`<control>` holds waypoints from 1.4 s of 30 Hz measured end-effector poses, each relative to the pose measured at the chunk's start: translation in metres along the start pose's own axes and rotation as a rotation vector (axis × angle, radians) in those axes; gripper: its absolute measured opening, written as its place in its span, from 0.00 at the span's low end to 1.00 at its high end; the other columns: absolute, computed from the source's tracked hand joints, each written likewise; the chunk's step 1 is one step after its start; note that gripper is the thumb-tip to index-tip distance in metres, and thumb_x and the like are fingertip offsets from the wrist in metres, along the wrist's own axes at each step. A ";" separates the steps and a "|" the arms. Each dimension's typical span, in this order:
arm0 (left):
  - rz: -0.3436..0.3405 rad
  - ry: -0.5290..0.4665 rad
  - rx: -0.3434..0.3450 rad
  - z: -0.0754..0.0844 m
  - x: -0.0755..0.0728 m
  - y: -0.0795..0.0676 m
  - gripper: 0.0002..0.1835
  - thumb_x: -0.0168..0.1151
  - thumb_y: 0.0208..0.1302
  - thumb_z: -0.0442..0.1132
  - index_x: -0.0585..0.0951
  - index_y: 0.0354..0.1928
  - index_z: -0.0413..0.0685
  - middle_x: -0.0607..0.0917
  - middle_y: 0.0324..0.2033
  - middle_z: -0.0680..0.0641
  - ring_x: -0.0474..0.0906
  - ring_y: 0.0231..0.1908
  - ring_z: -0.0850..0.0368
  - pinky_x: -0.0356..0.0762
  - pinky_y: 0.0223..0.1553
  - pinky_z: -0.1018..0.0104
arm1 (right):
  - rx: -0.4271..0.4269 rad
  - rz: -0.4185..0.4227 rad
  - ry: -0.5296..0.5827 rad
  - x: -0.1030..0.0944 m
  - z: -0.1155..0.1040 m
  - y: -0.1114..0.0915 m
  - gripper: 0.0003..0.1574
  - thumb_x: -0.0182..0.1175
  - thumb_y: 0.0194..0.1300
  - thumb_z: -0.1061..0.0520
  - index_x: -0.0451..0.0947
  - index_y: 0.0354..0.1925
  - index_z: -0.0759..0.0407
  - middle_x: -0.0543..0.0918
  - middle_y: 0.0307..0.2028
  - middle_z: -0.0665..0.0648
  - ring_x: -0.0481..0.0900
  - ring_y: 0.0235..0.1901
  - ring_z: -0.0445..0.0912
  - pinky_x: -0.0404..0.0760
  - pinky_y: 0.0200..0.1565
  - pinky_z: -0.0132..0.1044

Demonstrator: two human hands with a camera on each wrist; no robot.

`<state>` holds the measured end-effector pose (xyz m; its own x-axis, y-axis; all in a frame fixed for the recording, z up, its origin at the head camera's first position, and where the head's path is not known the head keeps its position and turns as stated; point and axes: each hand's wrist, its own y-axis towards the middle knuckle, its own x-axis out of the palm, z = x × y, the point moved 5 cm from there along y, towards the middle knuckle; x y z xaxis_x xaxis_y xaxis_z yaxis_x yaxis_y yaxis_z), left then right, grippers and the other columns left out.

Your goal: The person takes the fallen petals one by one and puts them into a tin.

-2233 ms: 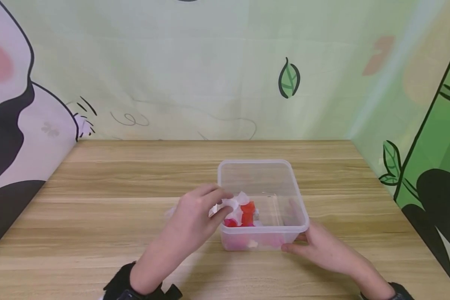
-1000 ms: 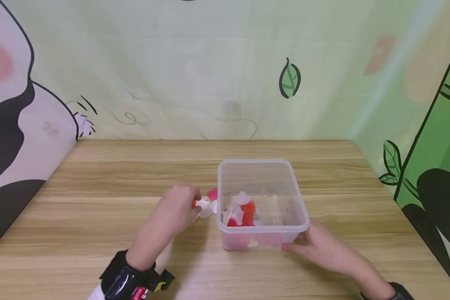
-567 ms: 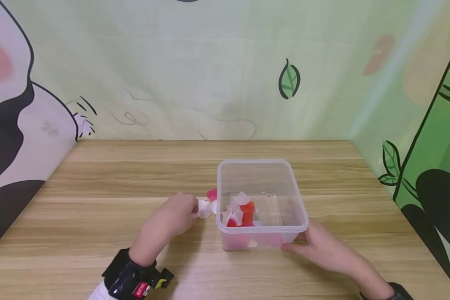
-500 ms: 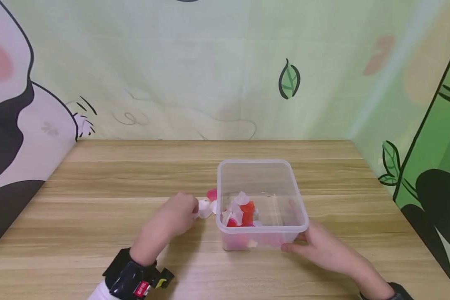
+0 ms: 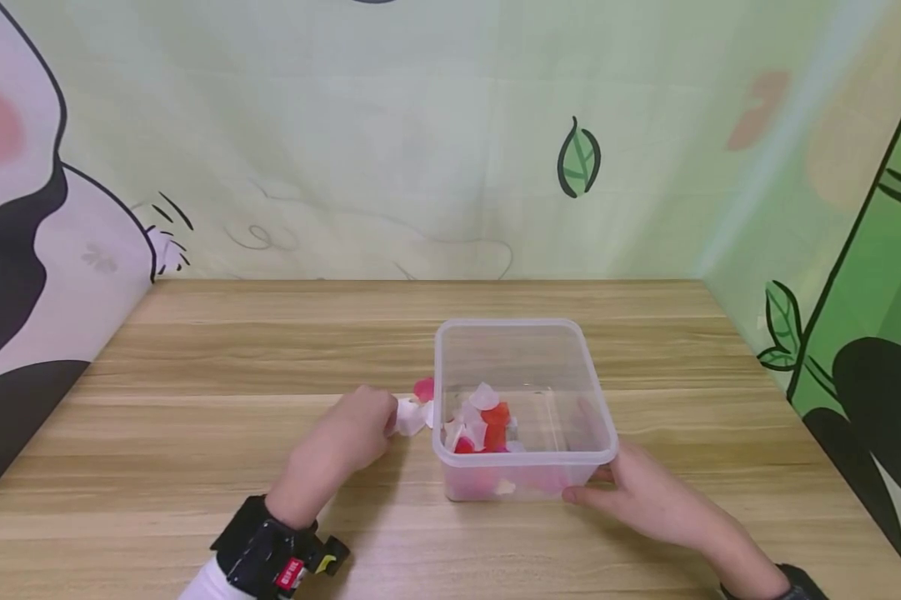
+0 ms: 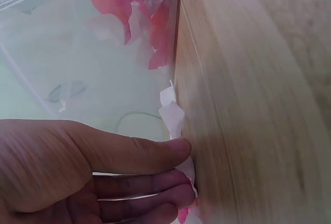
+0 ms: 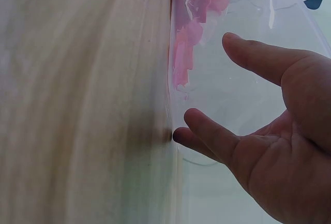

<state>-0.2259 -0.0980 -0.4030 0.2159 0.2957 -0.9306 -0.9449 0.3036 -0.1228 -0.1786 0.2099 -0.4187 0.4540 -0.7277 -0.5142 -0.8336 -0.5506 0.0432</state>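
In the head view a clear plastic box point(image 5: 600, 400), lidless, stands on the wooden table. White, red and pink paper scraps point(image 5: 474, 429) lie inside it, mostly at its left. Outside its left wall are loose white scraps point(image 5: 411, 417) and a round pink scrap point(image 5: 423, 389). My left hand point(image 5: 348, 433) is down at this small pile. Its thumb and fingers close about a white scrap point(image 6: 173, 118) in the left wrist view; some pink shows under the fingertips. My right hand point(image 5: 648, 492) rests against the box's near right corner, its fingers point(image 7: 212, 131) and thumb spread.
The wooden tabletop point(image 5: 232, 467) reaches back to a pale green printed backdrop point(image 5: 345, 150), which also flanks both sides. A black wrist device point(image 5: 270, 546) is strapped to my left wrist.
My left hand has moved from over the box's left rim down to the scraps on the table at its left, and lately shifts only slightly. The right hand and box stay put.
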 end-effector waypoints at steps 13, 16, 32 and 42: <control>0.078 -0.006 0.063 0.001 -0.008 -0.001 0.14 0.64 0.53 0.21 0.76 0.19 0.45 0.74 0.18 0.50 0.68 0.20 0.56 0.68 0.21 0.65 | -0.004 -0.001 -0.004 0.001 -0.001 0.000 0.44 0.70 0.66 0.61 0.59 0.73 0.63 0.79 0.60 0.61 0.81 0.57 0.48 0.81 0.56 0.41; 0.090 -0.015 0.057 0.000 -0.013 -0.002 0.14 0.63 0.51 0.20 0.75 0.18 0.45 0.74 0.17 0.51 0.68 0.20 0.56 0.68 0.21 0.66 | -0.007 -0.003 0.003 0.001 -0.001 0.000 0.45 0.70 0.66 0.61 0.58 0.74 0.63 0.78 0.60 0.62 0.81 0.57 0.49 0.81 0.56 0.42; 0.134 -0.024 0.063 0.002 -0.038 -0.013 0.13 0.66 0.55 0.24 0.77 0.20 0.46 0.75 0.19 0.51 0.72 0.23 0.55 0.71 0.24 0.64 | -0.002 0.001 0.006 0.000 -0.002 -0.001 0.43 0.71 0.66 0.61 0.61 0.72 0.64 0.78 0.60 0.62 0.81 0.57 0.49 0.81 0.56 0.41; 0.130 -0.063 0.057 -0.005 -0.044 -0.012 0.09 0.68 0.57 0.29 0.79 0.24 0.46 0.76 0.20 0.52 0.72 0.23 0.56 0.72 0.25 0.64 | -0.012 0.002 0.004 0.000 -0.001 0.000 0.44 0.71 0.66 0.61 0.60 0.72 0.64 0.79 0.60 0.62 0.81 0.57 0.49 0.81 0.55 0.40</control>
<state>-0.2253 -0.1196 -0.3625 0.1097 0.3917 -0.9135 -0.9506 0.3097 0.0186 -0.1779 0.2091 -0.4179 0.4539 -0.7303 -0.5105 -0.8307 -0.5541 0.0540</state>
